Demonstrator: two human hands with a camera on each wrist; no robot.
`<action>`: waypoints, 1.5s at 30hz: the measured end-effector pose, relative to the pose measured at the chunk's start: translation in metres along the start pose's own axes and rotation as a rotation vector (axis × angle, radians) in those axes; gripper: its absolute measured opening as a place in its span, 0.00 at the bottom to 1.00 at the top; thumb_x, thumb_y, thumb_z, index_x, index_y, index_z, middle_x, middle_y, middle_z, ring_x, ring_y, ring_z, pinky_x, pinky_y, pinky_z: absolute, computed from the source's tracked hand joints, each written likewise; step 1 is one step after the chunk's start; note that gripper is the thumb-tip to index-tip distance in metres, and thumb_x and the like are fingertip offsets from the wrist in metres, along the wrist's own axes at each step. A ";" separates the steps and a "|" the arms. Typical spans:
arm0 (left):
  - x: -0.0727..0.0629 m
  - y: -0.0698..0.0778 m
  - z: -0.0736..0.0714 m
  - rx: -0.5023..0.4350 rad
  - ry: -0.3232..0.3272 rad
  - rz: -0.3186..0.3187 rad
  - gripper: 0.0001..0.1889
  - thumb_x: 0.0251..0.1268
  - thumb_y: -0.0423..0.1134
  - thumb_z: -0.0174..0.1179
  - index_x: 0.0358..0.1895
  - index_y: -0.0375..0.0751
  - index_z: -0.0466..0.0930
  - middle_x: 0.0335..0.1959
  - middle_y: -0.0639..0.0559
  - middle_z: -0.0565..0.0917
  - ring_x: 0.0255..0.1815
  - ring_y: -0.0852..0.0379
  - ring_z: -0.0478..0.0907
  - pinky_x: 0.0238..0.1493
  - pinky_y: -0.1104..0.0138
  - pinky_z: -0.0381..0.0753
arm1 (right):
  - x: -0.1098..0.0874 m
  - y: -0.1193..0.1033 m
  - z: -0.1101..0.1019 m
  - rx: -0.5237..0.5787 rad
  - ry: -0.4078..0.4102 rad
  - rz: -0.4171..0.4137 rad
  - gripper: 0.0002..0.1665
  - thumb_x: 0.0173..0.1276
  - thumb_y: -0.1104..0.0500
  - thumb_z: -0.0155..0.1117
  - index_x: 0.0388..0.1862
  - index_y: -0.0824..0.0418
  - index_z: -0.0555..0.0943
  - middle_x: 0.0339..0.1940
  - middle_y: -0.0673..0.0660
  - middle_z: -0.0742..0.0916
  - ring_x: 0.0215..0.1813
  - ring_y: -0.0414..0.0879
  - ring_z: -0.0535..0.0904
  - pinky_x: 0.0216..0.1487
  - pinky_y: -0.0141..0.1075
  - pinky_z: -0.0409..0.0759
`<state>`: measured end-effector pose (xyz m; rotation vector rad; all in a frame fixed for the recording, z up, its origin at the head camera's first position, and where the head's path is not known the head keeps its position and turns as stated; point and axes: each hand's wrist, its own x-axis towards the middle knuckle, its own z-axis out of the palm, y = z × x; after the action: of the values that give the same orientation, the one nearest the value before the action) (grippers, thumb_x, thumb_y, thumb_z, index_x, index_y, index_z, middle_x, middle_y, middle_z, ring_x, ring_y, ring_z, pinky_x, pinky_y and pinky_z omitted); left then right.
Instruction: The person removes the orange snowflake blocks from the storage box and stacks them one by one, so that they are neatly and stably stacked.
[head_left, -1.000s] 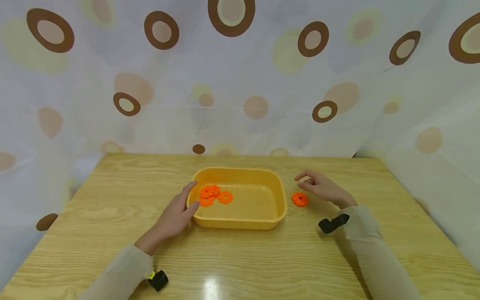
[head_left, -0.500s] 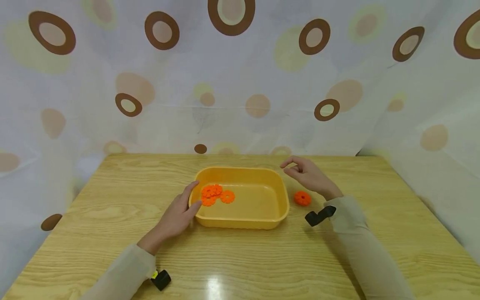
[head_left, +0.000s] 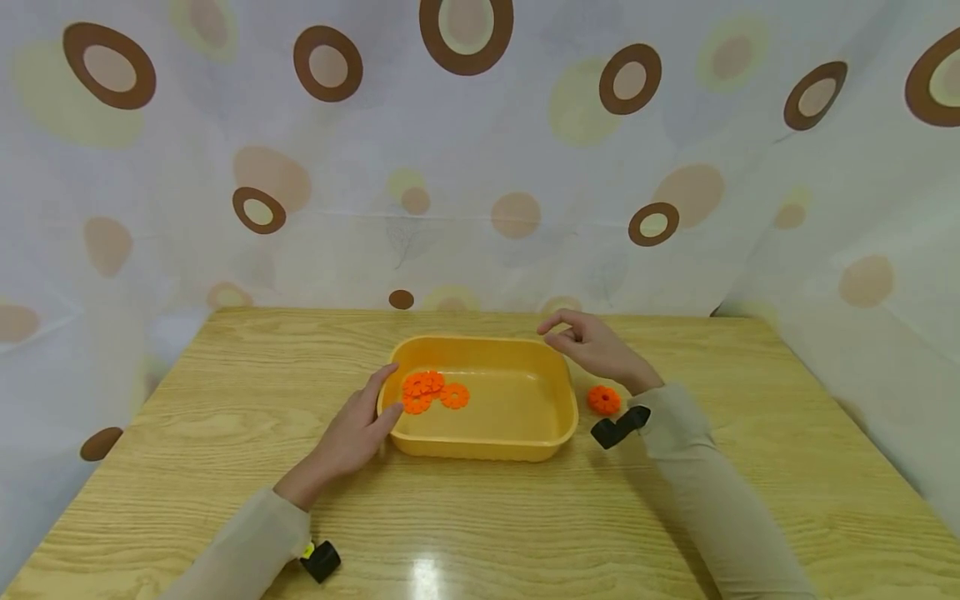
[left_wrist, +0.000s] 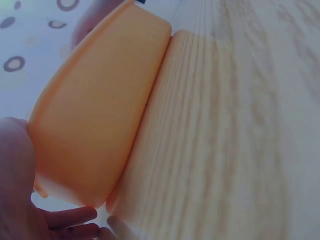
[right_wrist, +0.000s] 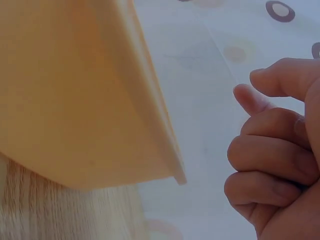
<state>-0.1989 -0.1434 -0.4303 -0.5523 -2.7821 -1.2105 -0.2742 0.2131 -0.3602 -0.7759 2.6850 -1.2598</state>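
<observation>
A yellow plastic basin [head_left: 517,408] stands on the wooden table. Several orange flower-shaped discs [head_left: 453,396] lie flat in its left part, some overlapping. My left hand [head_left: 348,433] holds the basin's left end, thumb over the rim; in the left wrist view its other fingers [left_wrist: 75,217] bend below that end. Over the far right corner of the basin hovers my right hand [head_left: 596,346], holding nothing. In the right wrist view its index finger and thumb stand slightly apart, with the other fingers curled in. Beside the basin's right wall lies a small stack of orange discs [head_left: 603,400].
The wooden table [head_left: 480,517] reaches back to a white, circle-patterned cloth [head_left: 450,167], which also hangs along both sides. Each wrist carries a black camera mount [head_left: 621,427]. Light reflects off the table near its front.
My right hand has moved left and away from me, from above the disc stack to the basin's far right corner. My left hand keeps its hold on the basin.
</observation>
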 end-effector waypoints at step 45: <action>0.000 -0.001 -0.001 0.012 0.004 -0.011 0.30 0.74 0.44 0.48 0.75 0.43 0.51 0.65 0.32 0.70 0.58 0.38 0.71 0.60 0.43 0.68 | 0.057 -0.049 0.042 -0.126 -0.321 -0.198 0.15 0.70 0.59 0.60 0.51 0.67 0.78 0.12 0.46 0.60 0.16 0.40 0.52 0.35 0.34 0.68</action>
<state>-0.1992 -0.1443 -0.4302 -0.5341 -2.7907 -1.1949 -0.2917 0.1305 -0.3436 -1.1742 2.4906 -0.9090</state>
